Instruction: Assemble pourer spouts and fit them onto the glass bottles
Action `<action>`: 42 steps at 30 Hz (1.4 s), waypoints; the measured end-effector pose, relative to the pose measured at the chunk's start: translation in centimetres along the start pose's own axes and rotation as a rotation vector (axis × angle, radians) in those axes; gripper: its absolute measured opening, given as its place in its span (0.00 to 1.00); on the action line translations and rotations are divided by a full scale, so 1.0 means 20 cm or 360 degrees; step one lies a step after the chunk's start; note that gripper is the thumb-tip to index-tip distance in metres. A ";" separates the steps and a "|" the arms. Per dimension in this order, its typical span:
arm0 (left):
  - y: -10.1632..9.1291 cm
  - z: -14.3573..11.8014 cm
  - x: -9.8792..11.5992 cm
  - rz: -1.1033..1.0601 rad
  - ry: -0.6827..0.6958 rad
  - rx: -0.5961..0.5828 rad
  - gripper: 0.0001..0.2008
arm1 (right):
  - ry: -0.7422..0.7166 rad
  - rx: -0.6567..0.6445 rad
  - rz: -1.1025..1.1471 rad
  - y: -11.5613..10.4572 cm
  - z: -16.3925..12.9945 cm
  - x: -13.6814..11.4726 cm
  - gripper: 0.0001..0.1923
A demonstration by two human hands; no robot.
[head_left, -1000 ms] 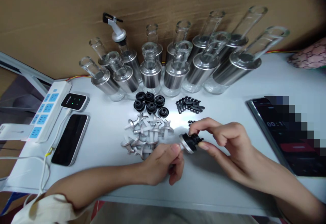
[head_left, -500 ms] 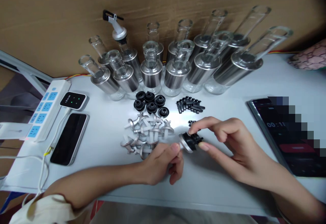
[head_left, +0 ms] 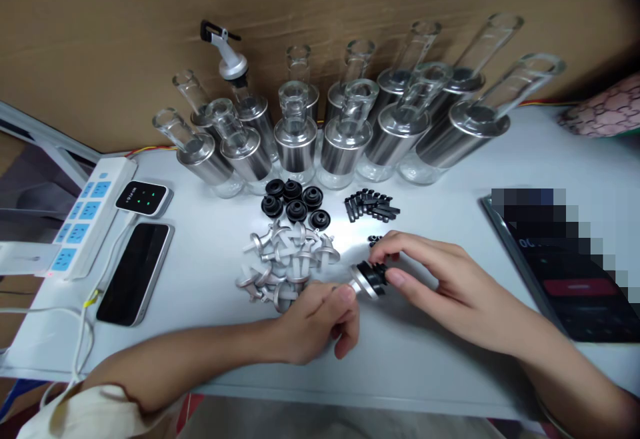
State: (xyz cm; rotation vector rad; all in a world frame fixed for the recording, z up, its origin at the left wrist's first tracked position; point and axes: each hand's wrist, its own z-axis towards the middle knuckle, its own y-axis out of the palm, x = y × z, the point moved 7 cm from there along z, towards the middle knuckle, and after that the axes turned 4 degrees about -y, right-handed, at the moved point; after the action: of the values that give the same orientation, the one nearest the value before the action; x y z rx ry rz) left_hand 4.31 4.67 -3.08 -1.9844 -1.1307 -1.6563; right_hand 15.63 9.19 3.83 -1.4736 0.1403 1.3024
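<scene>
My left hand [head_left: 320, 316] pinches the silver end of a small pourer part [head_left: 367, 278], and my right hand [head_left: 440, 279] grips the black ring on its other end. Both hands hover just above the white table [head_left: 450, 372]. Just left of my hands lies a pile of silver pourer spouts [head_left: 285, 262]. Behind it sit several black rubber stoppers [head_left: 295, 202] and a heap of small black caps [head_left: 373, 204].
Several glass bottles with steel sleeves [head_left: 345, 139] stand along the cardboard wall; one bottle carries a fitted pourer [head_left: 227, 49]. A power strip [head_left: 85, 216], a small white device [head_left: 143, 198] and a phone [head_left: 135, 272] lie left. A tablet [head_left: 565, 266] lies right.
My right hand has lowered and flattened over the black ring, its fingers closing further on the part. My left hand holds nearly still.
</scene>
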 end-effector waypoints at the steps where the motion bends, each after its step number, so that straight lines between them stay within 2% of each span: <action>1: 0.00 0.00 0.00 0.0005 0.0005 0.0002 0.34 | 0.0018 -0.0015 -0.0012 0.00 0.00 0.00 0.04; 9: 0.00 0.00 -0.01 0.0066 0.0009 0.0022 0.32 | 0.0045 -0.0115 -0.0065 0.01 0.01 0.01 0.09; 20: 0.00 0.00 -0.01 0.0084 -0.0032 0.0018 0.34 | -0.0037 0.0006 -0.0076 0.00 -0.01 -0.01 0.07; 33: 0.00 0.00 -0.04 -0.0116 -0.0083 0.0083 0.30 | -0.0132 0.0043 0.0159 -0.02 -0.02 -0.03 0.12; 38: 0.00 0.01 -0.03 -0.0136 -0.0083 0.0076 0.30 | -0.0082 0.0024 0.0175 -0.02 -0.02 -0.02 0.16; 42: -0.01 0.00 -0.03 -0.0111 -0.0080 0.0079 0.30 | 0.0059 0.0056 0.0112 -0.03 -0.01 0.01 0.08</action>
State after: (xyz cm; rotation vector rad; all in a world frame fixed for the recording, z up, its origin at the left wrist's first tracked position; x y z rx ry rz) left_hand 4.26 4.59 -3.59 -1.9870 -1.2604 -1.6038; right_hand 16.28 9.43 3.98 -1.4749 0.2400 1.3233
